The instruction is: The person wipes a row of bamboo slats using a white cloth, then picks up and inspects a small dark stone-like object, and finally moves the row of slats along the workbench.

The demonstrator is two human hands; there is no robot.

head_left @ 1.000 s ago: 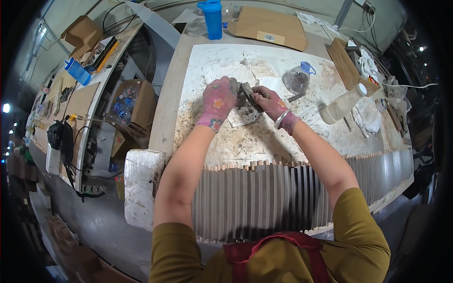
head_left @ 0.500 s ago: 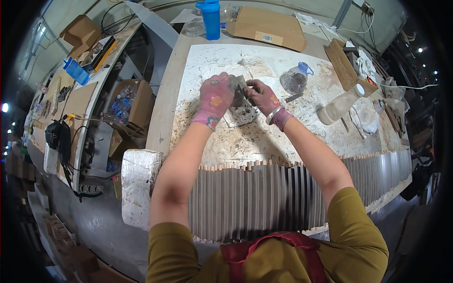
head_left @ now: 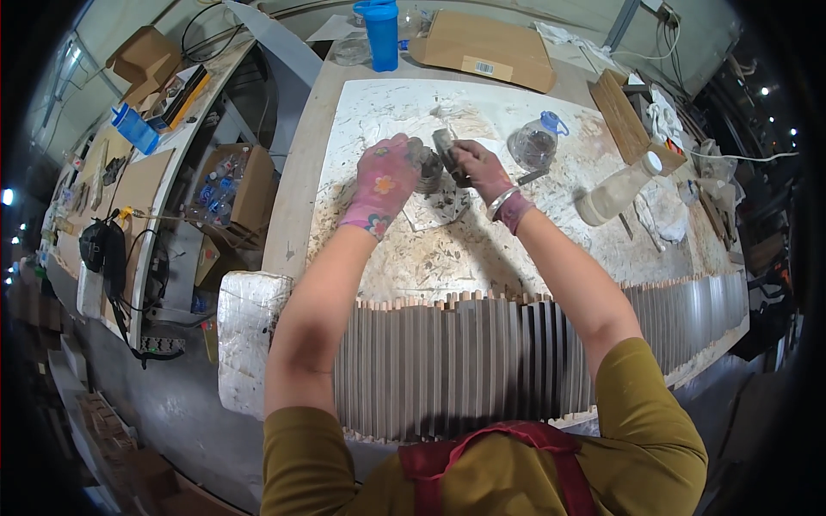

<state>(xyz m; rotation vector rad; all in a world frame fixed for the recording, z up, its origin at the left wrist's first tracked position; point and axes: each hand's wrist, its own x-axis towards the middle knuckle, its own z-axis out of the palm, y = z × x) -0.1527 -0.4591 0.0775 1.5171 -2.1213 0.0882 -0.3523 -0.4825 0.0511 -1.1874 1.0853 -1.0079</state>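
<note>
My left hand (head_left: 385,182), in a pink flowered glove with dirty fingertips, closes round the side of a small dark grey, cup-like thing (head_left: 430,179). Its exact kind is unclear. My right hand (head_left: 482,169), gloved alike and with a bangle at the wrist, pinches a small flat grey piece (head_left: 444,144), tilted upward just beyond the cup-like thing. Beneath lies a white sheet with dark smears (head_left: 440,213). Close to my forearms, a long row of narrow grey strips with light wooden ends (head_left: 447,361) lies side by side along the near table edge.
The stained white board (head_left: 361,112) covers the table. A blue-lidded clear jug (head_left: 535,148) and a clear bottle with a white cap (head_left: 618,191) stand to the right. Farther back are a blue cup (head_left: 382,39) and a flat cardboard box (head_left: 490,52). A foil-wrapped block (head_left: 254,340) sits at the near left.
My right hand has drawn slightly apart from the left, and the flat grey piece has tipped up. More of the dark cup-like thing shows between my hands.
</note>
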